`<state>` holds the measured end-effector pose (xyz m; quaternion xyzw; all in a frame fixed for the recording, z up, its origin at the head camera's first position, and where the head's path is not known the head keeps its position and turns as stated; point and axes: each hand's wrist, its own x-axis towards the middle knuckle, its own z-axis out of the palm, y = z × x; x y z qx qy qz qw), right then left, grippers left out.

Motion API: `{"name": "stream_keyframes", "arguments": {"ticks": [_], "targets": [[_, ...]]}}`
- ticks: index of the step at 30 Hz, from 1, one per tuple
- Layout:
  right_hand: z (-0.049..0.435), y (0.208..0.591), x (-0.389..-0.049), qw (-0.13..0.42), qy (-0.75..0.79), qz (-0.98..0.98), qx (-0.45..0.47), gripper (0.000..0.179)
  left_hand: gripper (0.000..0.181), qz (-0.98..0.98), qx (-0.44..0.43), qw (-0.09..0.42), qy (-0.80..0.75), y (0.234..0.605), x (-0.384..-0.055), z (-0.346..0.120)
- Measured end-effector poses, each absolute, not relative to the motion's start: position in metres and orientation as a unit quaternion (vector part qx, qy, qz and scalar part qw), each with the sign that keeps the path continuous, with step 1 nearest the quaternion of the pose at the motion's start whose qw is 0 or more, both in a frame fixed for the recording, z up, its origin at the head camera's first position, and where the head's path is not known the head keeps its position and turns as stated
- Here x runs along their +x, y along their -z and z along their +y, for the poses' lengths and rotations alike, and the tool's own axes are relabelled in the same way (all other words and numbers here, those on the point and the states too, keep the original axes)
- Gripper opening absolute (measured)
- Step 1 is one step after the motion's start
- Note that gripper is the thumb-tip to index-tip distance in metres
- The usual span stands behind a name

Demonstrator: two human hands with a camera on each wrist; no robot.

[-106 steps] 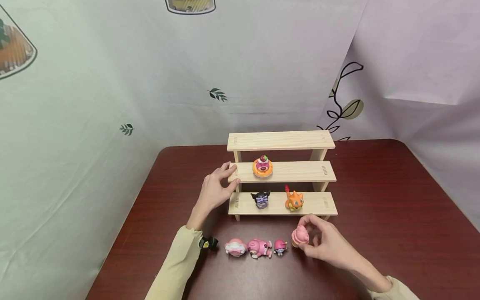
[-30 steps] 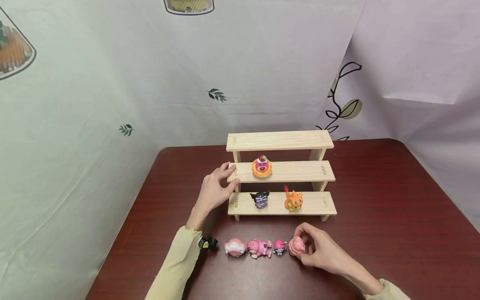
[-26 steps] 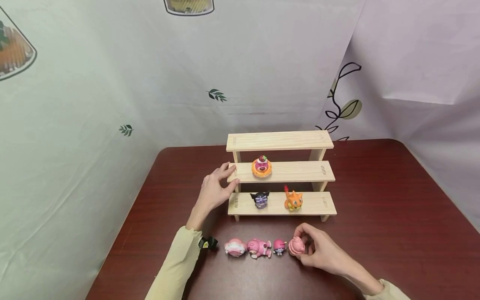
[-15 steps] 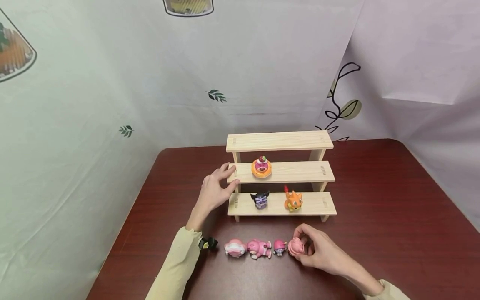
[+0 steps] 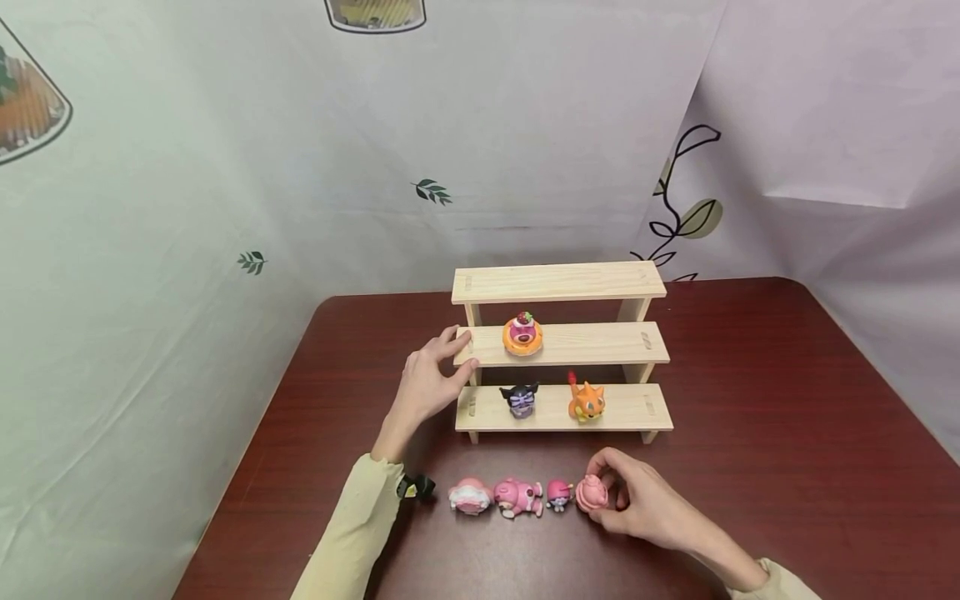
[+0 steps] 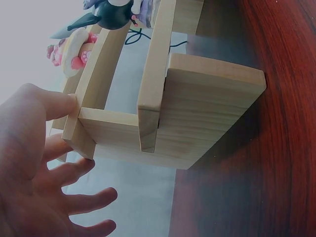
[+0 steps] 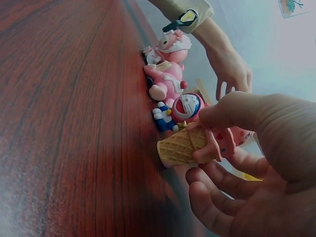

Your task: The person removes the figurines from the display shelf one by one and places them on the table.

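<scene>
My left hand (image 5: 426, 382) pinches the left end of the middle board of a three-tier wooden display shelf (image 5: 592, 343), thumb in front and index finger behind; the other fingers spread free in the left wrist view. My right hand (image 5: 645, 504) holds a pink ice cream cone toy (image 5: 592, 493) between thumb and fingers at its pink top. In the right wrist view the waffle cone part (image 7: 178, 149) stands at the tabletop. Left of it, in a row, are a small figurine with a pink hood (image 5: 558, 493), a lying pink bear figurine (image 5: 517, 497) and a pink-and-white figurine (image 5: 471, 496).
On the middle tier sits a bear figurine in an orange ring (image 5: 522, 335). The lowest tier bears a black-and-purple figurine (image 5: 521, 401) and an orange figurine with a red-tipped tail (image 5: 587, 402). A dark red table (image 5: 757, 417) lies beneath, with pale cloth (image 5: 300, 167) behind.
Over the earlier frames my right hand brought the ice cream cone toy slightly left and toward me, beside the hooded figurine. In the last second it barely moves. My left hand stays on the shelf.
</scene>
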<state>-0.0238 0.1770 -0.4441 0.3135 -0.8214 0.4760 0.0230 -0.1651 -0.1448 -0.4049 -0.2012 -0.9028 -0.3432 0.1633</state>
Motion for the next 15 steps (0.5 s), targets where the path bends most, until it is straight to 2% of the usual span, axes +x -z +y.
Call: {"name": "stream_keyframes", "arguments": {"ticks": [9,15], "targets": [[0.18,0.434,-0.02,0.025,-0.452,-0.838,0.305,0.049,0.048,-0.903,-0.199,0.162,0.345,0.404,-0.165,-0.145],[0.184,0.424,-0.017,0.066,-0.416,-0.857,0.297,0.05,0.048,-0.903,-0.2,0.163,0.344,0.405,-0.165,-0.145]]}}
